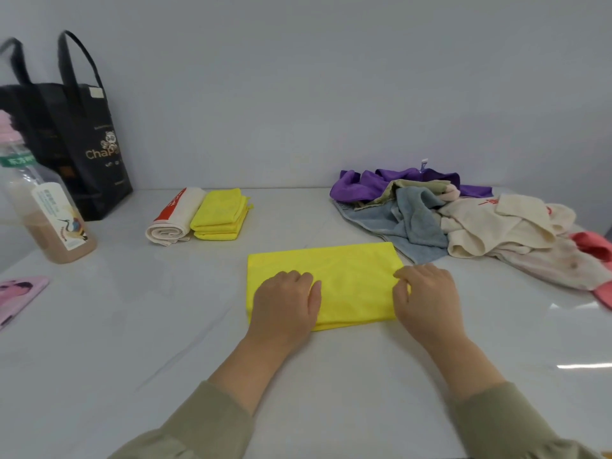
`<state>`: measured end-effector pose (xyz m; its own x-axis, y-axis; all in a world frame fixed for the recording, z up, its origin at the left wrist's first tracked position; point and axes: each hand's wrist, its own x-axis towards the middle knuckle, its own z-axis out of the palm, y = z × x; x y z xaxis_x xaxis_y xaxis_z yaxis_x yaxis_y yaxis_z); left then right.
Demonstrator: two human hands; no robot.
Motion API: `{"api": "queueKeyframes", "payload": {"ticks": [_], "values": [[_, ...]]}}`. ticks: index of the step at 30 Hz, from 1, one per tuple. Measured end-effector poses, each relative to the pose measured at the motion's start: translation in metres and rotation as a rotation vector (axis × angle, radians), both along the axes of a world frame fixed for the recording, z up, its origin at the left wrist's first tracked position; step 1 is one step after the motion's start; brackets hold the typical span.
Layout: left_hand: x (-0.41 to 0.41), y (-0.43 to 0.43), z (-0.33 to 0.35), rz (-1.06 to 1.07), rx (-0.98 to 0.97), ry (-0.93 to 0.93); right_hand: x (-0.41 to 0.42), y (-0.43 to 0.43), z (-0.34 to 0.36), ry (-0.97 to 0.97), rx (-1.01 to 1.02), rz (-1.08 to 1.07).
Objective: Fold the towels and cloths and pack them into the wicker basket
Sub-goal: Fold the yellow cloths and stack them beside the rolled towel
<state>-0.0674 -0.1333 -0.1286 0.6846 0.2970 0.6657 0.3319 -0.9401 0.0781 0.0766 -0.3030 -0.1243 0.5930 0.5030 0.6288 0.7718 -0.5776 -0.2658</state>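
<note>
1. At the back left of the pale surface (pixel 132 342) a black tote bag (pixel 89 150) stands against the wall; in front of it is a clear bottle (pixel 49 220) with a pink cap and brown liquid; a flat pink thing (pixel 20 293) lies at the left edge, cut off by the frame.
2. At the back right lies a loose pile (pixel 463 223) of unfolded cloths; its grey-blue towel (pixel 414 223) reaches just beside the far right corner of the yellow cloth (pixel 347 276).
3. Counted: one bag, one bottle; one rolled white towel (pixel 175 220) with red print, touching a folded yellow stack (pixel 220 215) whose number of cloths I cannot tell; in the pile at least five colours show, namely a purple cloth (pixel 364 187), a beige one (pixel 410 188), the grey-blue towel, a cream cloth (pixel 496 226) and a pink-red cloth (pixel 592 246).
4. The yellow cloth lies flat in the middle of the surface, folded into a rectangle, directly under both hands.
5. The left hand (pixel 284 303) rests palm down on the cloth's left part, pressing it; the right hand (pixel 427 293) is at the right edge, fingers curled onto that edge; the hands are apart, with bare yellow between them; olive sleeves (pixel 205 422) cover both forearms.
</note>
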Motion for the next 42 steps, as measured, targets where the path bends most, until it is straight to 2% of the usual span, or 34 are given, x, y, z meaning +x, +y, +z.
{"api": "queueKeyframes", "payload": {"ticks": [1, 3, 4, 6, 10, 13, 15, 18, 19, 21, 23, 24, 26, 27, 28, 30, 33, 35, 38, 42], "values": [[0.008, -0.007, 0.003, -0.007, -0.061, 0.044, -0.005, 0.008, 0.001, -0.002, -0.046, 0.030], [0.023, -0.019, 0.001, 0.074, -0.193, 0.325, -0.009, 0.020, -0.003, 0.070, -0.359, 0.064], [0.027, -0.022, -0.005, 0.117, -0.266, 0.498, -0.006, 0.020, -0.010, 0.166, -0.525, 0.036], [0.028, -0.021, -0.014, 0.139, -0.374, 0.724, 0.004, 0.014, -0.021, 0.339, -0.693, -0.027], [0.019, -0.008, -0.015, 0.181, -0.409, 0.787, 0.013, 0.009, -0.019, 0.392, -0.722, -0.118], [0.012, -0.011, -0.003, 0.193, -0.357, 0.768, 0.013, 0.014, -0.016, 0.400, -0.755, -0.134], [0.009, -0.016, 0.015, 0.162, -0.306, 0.784, 0.014, 0.017, -0.011, 0.302, -0.753, -0.212], [0.004, -0.019, 0.049, 0.052, -0.296, 0.926, 0.013, 0.022, 0.000, 0.169, -0.693, -0.368], [0.003, -0.021, 0.057, -0.019, -0.387, 0.977, 0.012, 0.025, 0.002, 0.163, -0.671, -0.358], [0.000, -0.023, 0.070, -0.176, -0.690, 1.062, 0.013, 0.032, 0.002, 0.204, -0.656, -0.248], [0.001, -0.020, 0.071, -0.262, -0.861, 1.010, 0.016, 0.038, 0.000, 0.241, -0.661, -0.098], [0.003, -0.016, 0.069, -0.258, -0.842, 0.902, 0.017, 0.040, 0.001, 0.243, -0.674, -0.033], [0.014, -0.001, 0.058, -0.174, -0.601, 0.660, 0.019, 0.043, 0.003, 0.236, -0.704, 0.046], [0.020, 0.006, 0.052, -0.139, -0.478, 0.600, 0.020, 0.045, 0.004, 0.220, -0.722, 0.052], [0.025, 0.012, 0.045, -0.131, -0.396, 0.592, 0.022, 0.047, 0.005, 0.198, -0.743, 0.036], [0.033, 0.021, 0.032, -0.129, -0.306, 0.703, 0.026, 0.049, 0.005, 0.168, -0.776, -0.043], [0.037, 0.030, 0.012, -0.094, -0.290, 0.827, 0.035, 0.049, 0.006, 0.186, -0.759, -0.172], [0.036, 0.031, 0.004, -0.070, -0.274, 0.794, 0.041, 0.050, 0.007, 0.182, -0.725, -0.206], [0.034, 0.022, 0.012, -0.008, -0.176, 0.715, 0.049, 0.055, 0.008, 0.159, -0.708, -0.144], [0.034, 0.012, 0.029, 0.111, -0.019, 0.812, 0.056, 0.063, 0.008, 0.119, -0.731, 0.015]]}}
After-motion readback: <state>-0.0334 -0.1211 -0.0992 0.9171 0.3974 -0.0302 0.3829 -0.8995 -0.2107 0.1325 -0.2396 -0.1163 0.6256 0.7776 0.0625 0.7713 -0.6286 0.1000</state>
